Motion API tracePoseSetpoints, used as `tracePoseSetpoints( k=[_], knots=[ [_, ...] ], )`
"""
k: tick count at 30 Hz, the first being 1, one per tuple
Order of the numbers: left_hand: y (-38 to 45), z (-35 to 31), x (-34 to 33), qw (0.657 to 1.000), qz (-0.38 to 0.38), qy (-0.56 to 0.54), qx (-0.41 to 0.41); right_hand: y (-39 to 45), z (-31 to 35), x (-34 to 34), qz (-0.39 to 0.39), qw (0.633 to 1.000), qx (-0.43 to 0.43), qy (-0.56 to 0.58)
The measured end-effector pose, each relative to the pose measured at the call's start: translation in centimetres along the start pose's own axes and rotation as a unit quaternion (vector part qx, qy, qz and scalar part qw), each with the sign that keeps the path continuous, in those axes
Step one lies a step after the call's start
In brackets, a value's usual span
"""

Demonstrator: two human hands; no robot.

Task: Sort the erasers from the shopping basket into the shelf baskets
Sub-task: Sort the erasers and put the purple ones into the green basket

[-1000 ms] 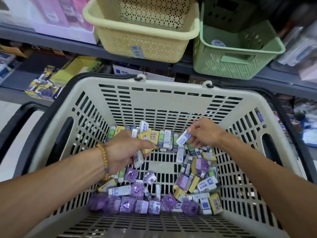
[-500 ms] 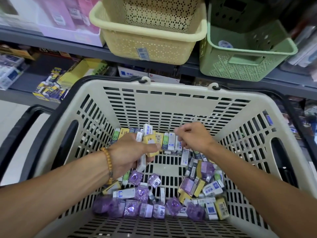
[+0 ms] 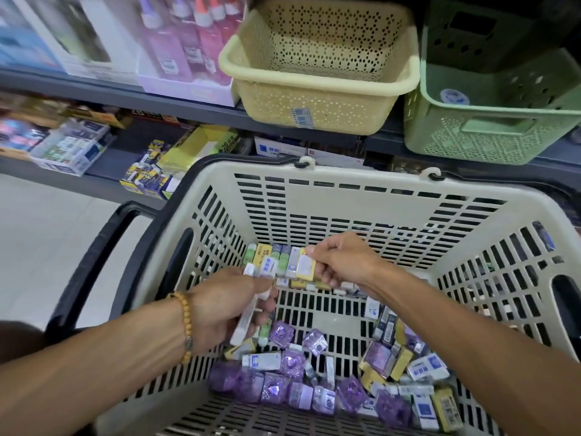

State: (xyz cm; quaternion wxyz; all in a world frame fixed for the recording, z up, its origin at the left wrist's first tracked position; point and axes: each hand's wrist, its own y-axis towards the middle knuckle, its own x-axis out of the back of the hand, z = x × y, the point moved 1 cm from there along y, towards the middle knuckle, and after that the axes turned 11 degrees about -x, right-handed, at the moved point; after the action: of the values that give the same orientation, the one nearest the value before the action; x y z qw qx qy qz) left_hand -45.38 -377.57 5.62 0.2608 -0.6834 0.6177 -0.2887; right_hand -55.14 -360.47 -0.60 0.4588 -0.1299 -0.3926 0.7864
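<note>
1. Head view: both hands are inside the shopping basket point(image 3: 361, 196), above its far end. The left hand point(image 3: 226, 306) has its fingers curled round a bunch of white-sleeved erasers point(image 3: 251, 297), some sticking out above the thumb and some below the palm. The right hand point(image 3: 342, 262) pinches a yellow-edged eraser point(image 3: 305, 266) between thumb and fingertips, just beside the left hand's bunch.

2. Location of stock: most loose erasers point(image 3: 314, 382) lie on the shopping basket's floor, in purple, yellow and white wrappers; a row stands against the far wall behind the hands.

3. Destination: the cream shelf basket point(image 3: 317, 99) and the green shelf basket point(image 3: 490, 136) sit side by side on the shelf above. Their contents cannot be made out.

4. Step in hand, as judged: gathering one kind into a handful before lifting it out.

5. Recommended practice:
   - Check the yellow-edged eraser's wrapper against the left hand's bunch before adding it; the two look unlike, so it may belong elsewhere.
   - The left hand's bunch is uneven and near full; tighten the fingers before lifting, or pieces may slip back.
   - Lift clear over the shopping basket's far rim before reaching for the shelf.
</note>
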Motion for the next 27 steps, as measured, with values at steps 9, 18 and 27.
tracePoseSetpoints(
  k=[9,18,27],
  knots=[
    [-2.0,1.1,2.7,0.996,-0.063,-0.055,0.02,5.1,1.8,-7.4,-0.02,1.0,0.019,0.007],
    [-1.3,0.3,2.7,0.998,-0.059,-0.035,-0.004,1.3,2.3,-6.2,0.201,0.976,0.078,-0.022],
    [-0.9,0.3,3.7,0.99,-0.075,-0.104,-0.056,2.8,1.8,-3.9,0.035,0.999,0.008,-0.01]
  ],
)
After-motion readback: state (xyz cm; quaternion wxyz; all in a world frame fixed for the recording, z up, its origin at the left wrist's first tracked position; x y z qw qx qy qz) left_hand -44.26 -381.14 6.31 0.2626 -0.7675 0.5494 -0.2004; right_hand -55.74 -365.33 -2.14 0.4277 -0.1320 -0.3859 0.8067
